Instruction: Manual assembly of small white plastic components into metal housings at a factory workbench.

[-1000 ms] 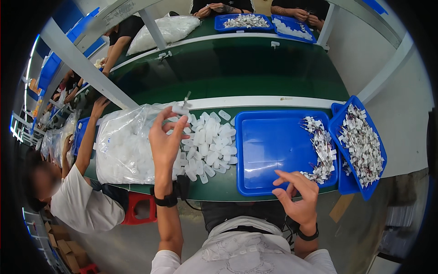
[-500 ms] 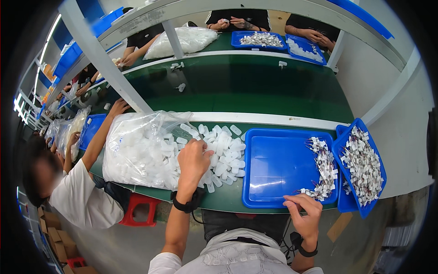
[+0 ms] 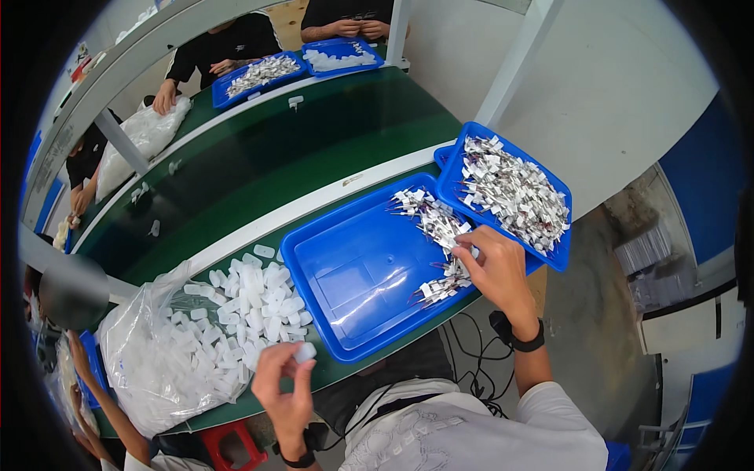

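Note:
My left hand [image 3: 284, 392] is raised just off the near edge of the table. Its thumb and fingers pinch a small translucent white plastic cap [image 3: 305, 352]. Beside it lies a loose heap of the same white caps [image 3: 255, 298], spilling from a clear plastic bag [image 3: 145, 353]. My right hand [image 3: 496, 267] reaches over the right side of a blue tray [image 3: 353, 275], fingertips closed together at a row of small white-tipped wired parts [image 3: 438, 224]. What those fingertips hold, if anything, is hidden among the parts.
Another blue tray [image 3: 562, 259], heaped with wired parts, rests tilted at the right on one more tray. A green belt [image 3: 275, 149] runs behind a white rail [image 3: 236, 243]. Co-workers sit across, with two blue trays [image 3: 343, 59]. A red stool [image 3: 236, 447] stands below.
The view has swung to the right. My left hand has come away from the heap with a white cap. My right hand has moved from the tray's near edge onto the wired parts.

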The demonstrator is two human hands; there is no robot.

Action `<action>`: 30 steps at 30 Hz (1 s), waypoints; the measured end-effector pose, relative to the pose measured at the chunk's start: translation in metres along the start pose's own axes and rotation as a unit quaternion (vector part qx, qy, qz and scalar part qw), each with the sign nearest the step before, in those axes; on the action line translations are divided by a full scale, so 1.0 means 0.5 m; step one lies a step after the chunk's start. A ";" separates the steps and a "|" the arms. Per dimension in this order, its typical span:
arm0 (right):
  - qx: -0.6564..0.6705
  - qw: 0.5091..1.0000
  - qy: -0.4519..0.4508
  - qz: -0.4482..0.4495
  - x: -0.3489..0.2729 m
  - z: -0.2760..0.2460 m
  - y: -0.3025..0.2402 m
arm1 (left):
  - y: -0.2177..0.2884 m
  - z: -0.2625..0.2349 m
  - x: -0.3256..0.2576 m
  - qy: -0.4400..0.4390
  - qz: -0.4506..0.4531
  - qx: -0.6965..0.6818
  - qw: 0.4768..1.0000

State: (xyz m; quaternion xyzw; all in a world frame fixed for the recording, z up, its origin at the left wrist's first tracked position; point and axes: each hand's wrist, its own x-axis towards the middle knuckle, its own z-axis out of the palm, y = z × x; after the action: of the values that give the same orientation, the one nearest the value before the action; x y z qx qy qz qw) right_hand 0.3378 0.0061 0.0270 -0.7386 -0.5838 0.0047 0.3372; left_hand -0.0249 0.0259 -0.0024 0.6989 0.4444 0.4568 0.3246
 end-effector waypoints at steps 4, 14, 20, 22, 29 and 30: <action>-0.120 0.990 -0.059 -0.050 0.044 0.018 -0.013 | -0.050 0.071 -0.044 0.033 -0.001 -0.072 0.997; -0.171 0.970 -0.081 -0.153 0.139 0.085 0.005 | -0.093 0.089 -0.067 0.105 0.019 -0.060 0.992; -0.208 0.947 -0.103 -0.220 0.170 0.116 0.000 | -0.085 0.092 -0.054 0.117 0.006 -0.080 0.990; -0.237 0.937 -0.126 -0.224 0.184 0.136 0.015 | -0.080 0.093 -0.052 0.111 0.014 -0.068 0.991; -0.244 0.921 -0.174 -0.250 0.207 0.172 0.030 | -0.070 0.081 -0.055 0.114 -0.019 -0.069 0.991; -0.239 0.925 -0.198 -0.220 0.208 0.167 0.005 | -0.076 0.083 -0.058 0.116 -0.024 -0.070 0.990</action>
State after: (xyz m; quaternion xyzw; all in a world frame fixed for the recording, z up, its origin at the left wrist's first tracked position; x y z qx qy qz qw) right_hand 0.3396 0.1369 0.0015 -0.6342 -0.7703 -0.0632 0.0204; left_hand -0.0040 0.0122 -0.0609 0.6057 0.4623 0.5572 0.3299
